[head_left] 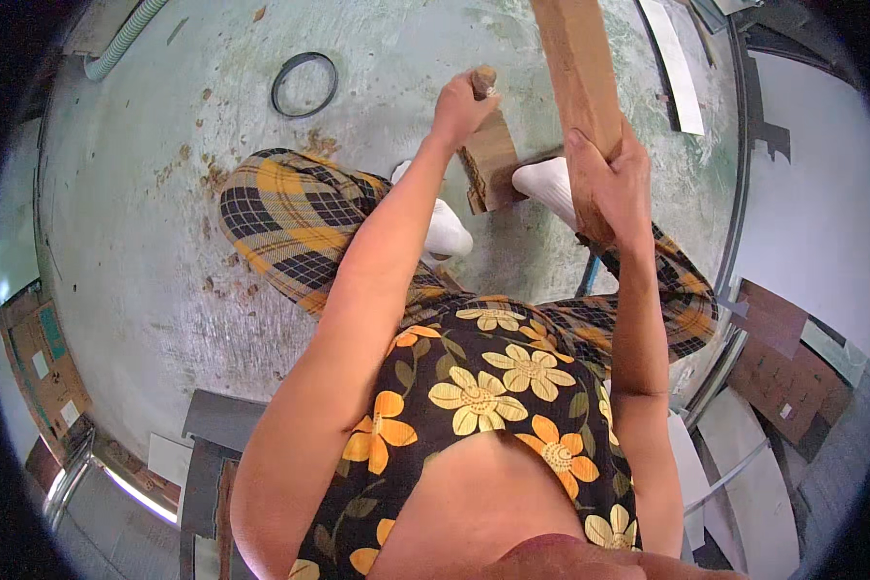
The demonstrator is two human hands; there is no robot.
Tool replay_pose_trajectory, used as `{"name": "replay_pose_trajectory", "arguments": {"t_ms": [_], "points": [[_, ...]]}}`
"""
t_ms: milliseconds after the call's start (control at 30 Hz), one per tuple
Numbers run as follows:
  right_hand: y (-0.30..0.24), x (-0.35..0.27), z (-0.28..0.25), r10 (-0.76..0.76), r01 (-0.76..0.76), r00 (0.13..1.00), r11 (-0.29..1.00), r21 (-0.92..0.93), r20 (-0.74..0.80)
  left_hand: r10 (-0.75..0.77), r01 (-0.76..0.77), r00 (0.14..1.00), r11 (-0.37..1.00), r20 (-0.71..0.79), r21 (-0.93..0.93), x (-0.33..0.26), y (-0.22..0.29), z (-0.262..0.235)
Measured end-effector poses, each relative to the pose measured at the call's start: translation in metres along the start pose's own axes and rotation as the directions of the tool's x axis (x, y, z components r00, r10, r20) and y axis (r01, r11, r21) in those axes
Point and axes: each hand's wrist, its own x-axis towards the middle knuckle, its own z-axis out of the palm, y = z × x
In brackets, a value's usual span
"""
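My left hand (462, 104) is closed around a short wooden handle (483, 81) of a tool, held just above a brown wooden block (491, 159) that lies on the concrete floor between my two white-socked feet. My right hand (609, 184) grips a long brown wooden board (575, 68) that stands tilted upward toward the top of the view, its lower end resting by the block. The tool's working end is hidden behind my hand.
A black ring (304, 85) lies on the grey floor (145, 213) at the upper left, with wood chips scattered near it. A ribbed hose (126, 39) runs at the top left. Cardboard pieces (39, 367) lie at the left edge and cardboard sheets (783, 367) at the right.
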Motion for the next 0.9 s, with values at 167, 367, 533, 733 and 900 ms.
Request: {"name": "replay_pose_trajectory", "arguments": {"t_ms": [167, 367, 533, 733, 900], "points": [[0.013, -0.010, 0.001, 0.020, -0.020, 1.000, 0.999, -0.045, -0.009, 0.013, -0.013, 1.000, 1.000, 0.012, -0.016, 0.000, -0.008, 0.006], [0.020, -0.013, 0.007, 0.025, -0.022, 0.998, 0.999, -0.046, 0.057, 0.007, -0.007, 1.000, 0.999, 0.002, -0.039, -0.008, -0.015, 0.018], [0.016, -0.011, 0.008, 0.015, -0.012, 0.999, 0.999, -0.050, 0.048, 0.069, -0.069, 0.997, 0.997, -0.019, -0.016, -0.010, -0.014, 0.017], [0.006, -0.006, 0.011, 0.012, -0.009, 0.999, 0.997, -0.082, 0.045, 0.070, -0.070, 0.997, 0.998, 0.034, -0.001, -0.010, -0.008, 0.013], [-0.007, 0.002, 0.014, -0.075, 0.079, 0.995, 0.995, -0.057, 0.071, -0.042, 0.048, 0.996, 0.996, 0.078, -0.078, -0.012, -0.007, 0.014]]}}
